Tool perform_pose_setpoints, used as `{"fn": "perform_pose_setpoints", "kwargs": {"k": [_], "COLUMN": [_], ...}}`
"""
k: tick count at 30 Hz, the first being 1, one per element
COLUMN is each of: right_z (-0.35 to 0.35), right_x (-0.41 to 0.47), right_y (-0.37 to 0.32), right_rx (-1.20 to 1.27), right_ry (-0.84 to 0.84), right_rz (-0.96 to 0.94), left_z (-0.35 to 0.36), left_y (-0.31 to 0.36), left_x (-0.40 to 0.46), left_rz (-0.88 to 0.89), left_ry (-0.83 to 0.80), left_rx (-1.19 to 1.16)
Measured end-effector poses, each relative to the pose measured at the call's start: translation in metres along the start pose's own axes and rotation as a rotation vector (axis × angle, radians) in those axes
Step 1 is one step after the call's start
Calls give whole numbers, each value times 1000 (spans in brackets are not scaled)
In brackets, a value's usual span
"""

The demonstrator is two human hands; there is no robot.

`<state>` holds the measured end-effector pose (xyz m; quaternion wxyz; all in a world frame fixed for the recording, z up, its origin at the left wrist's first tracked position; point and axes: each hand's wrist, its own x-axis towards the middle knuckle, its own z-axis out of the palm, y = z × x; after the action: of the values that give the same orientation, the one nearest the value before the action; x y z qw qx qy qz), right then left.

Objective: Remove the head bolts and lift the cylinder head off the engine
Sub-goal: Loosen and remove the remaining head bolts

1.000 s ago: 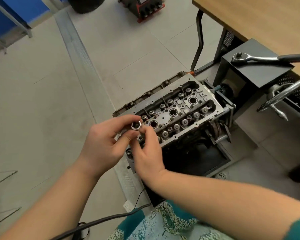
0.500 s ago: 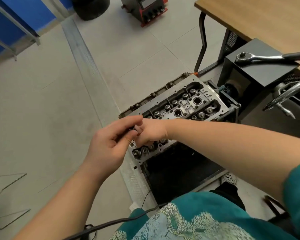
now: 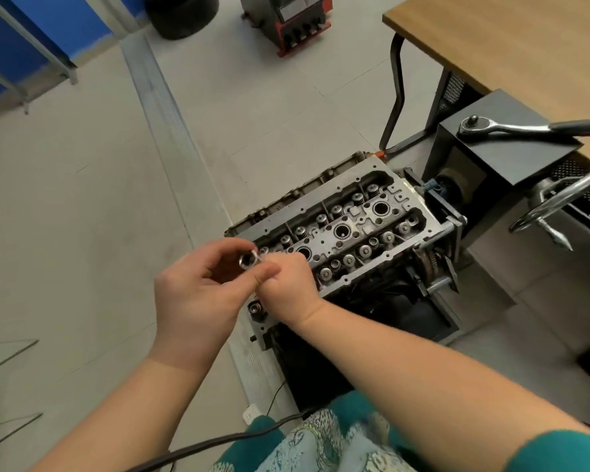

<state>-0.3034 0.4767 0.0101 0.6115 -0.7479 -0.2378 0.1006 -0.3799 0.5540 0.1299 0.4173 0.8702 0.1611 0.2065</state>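
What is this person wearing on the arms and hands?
Both hands, left hand and right hand, are bare: no gloves, rings or watch visible. The forearms are bare too. A teal short sleeve shows at the right upper arm only.

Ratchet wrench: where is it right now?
In the head view the ratchet wrench lies unused at upper right, flat on top of the black box beside the wooden table, beyond the far end of the cylinder head.

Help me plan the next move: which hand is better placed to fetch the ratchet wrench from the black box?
Right. The right hand is nearer the chrome ratchet wrench on the black metal box; the left hand pinches the small silver socket.
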Motion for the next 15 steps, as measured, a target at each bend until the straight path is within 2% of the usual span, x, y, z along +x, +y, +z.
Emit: {"fn": "perform_pose_setpoints", "kwargs": {"k": [2,4,6,8,10,11,13,15], "right_z": [-23,-39,-46,-46,-47,-45,-31,-7], "right_x": [17,35,50,53,43,31,-3,-32], "right_y": [-1,-10,-16,-16,-17,-17,-17,-21], "right_rx": [121,78,54,156,133,99,83,171], "right_ry": [-456,-806,-970,-1010,-884,-700,-222,128], "right_rz": [22,43,75,122,126,100,27,9], "left_z": [-6,-10,-14,-20,-23,-22,-16,-7], "left_y": [2,-1,-6,-10,-12,-12,-12,-7], "left_x": [2,6,10,13,15,15,12,8], "left_rz": [60,172,276,267,214,200,197,233], "left_ry": [-66,-224,-372,-437,-408,-380,-340,-293], "left_rx": [56,110,131,123,91,75,35,25]}}
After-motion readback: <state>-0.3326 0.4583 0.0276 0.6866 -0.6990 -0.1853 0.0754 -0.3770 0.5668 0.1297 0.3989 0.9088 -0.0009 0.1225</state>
